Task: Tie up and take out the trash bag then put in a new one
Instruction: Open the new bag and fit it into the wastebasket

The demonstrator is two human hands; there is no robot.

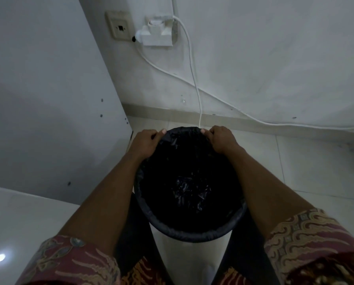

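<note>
Both bare hands reach forward and down, fists closed at the far edge.

Left hand (146, 141) curled knuckles-up, thumb tip pointing inward to the right; right hand (221, 139) mirrors it, thumb tip pointing left. Hands apart, roughly level with each other. Both forearms bare, extended straight and converging slightly toward the hands. Short patterned red-and-tan batik sleeves (307, 239) end near the elbows.

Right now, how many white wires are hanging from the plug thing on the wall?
2. One white wire drops straight down behind the bin. The other white wire slants down to the right along the wall. More may be hidden behind the adapter.
</note>
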